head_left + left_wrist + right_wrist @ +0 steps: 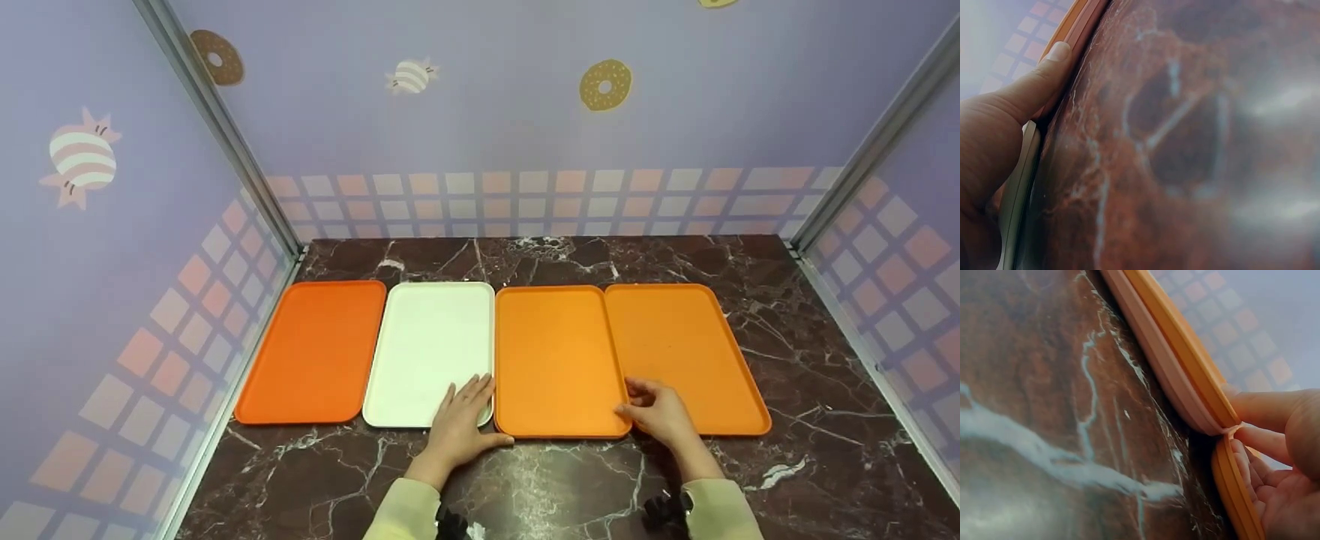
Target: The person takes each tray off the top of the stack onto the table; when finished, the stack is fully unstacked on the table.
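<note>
An orange tray (551,356) lies in the middle of a row, stacked on a pinkish tray (1168,382) whose edge shows in the right wrist view. At its near right corner my right hand (664,412) pinches the rim between thumb and fingers, the other fingers over the right-hand orange tray (682,337). My left hand (459,431) rests with straight fingers on the near right part of a white tray (427,337). Its thumb (1058,53) reaches across to touch the near left corner of the middle stack.
A red-orange tray (319,352) lies at the left end, close to the left wall panel (150,262). The trays sit on a dark marbled tabletop (547,480). A patterned back panel (495,135) and a right panel (915,225) enclose it.
</note>
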### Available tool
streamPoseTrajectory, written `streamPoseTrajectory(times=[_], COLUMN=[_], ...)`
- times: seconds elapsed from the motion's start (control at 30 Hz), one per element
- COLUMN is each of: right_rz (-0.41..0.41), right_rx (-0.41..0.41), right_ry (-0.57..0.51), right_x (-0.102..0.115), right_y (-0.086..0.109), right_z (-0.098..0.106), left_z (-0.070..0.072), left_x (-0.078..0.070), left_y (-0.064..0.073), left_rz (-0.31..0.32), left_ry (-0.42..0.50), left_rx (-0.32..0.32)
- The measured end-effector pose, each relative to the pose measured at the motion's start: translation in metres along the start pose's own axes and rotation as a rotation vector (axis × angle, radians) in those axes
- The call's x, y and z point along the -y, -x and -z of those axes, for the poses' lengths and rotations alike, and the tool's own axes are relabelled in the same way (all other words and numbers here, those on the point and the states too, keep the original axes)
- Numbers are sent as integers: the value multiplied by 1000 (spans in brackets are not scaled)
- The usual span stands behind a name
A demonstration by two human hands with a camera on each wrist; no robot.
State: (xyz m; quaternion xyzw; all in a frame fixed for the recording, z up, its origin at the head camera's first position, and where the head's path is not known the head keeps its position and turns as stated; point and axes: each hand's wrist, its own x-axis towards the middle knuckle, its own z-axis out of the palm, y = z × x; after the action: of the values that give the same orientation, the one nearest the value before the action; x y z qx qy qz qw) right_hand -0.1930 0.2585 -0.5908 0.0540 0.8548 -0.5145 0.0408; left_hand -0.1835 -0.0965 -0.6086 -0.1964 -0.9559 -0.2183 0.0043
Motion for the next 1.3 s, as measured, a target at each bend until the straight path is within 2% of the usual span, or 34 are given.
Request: streamPoseTrajectory(times=[0.13, 0.23, 0.47, 0.6, 0.73, 0.83, 0.97, 1.1, 1.3], right_rz=[96, 127, 113, 76, 33, -7, -46, -45, -11], right_rx=[-46, -67, -106, -101, -53, 16, 159, 274, 292], right_ry=[86, 118, 81, -13, -141, -258, -437, -552, -672], right_x=[0, -1, -3, 0, 2, 1, -2, -7, -11], right_y=[0, 1, 2, 4, 7, 10, 13, 16, 18], right_z=[-3, -4, -4, -4, -1, 2, 6, 8, 7], left_z=[0, 0, -1, -1, 0, 0, 1, 1, 0], left_x=[0, 0, 1, 1, 0, -1, -1, -1, -1], left_y=[0, 0, 0, 0, 1, 1, 1, 0, 0], left_rz=[0, -1, 0, -2, 2, 1, 1, 1, -2], left_ry=[-5, -10, -9, -6, -2, -3, 1, -3, -14], left_rx=[-5, -7, 5, 1, 2, -1, -3, 3, 7])
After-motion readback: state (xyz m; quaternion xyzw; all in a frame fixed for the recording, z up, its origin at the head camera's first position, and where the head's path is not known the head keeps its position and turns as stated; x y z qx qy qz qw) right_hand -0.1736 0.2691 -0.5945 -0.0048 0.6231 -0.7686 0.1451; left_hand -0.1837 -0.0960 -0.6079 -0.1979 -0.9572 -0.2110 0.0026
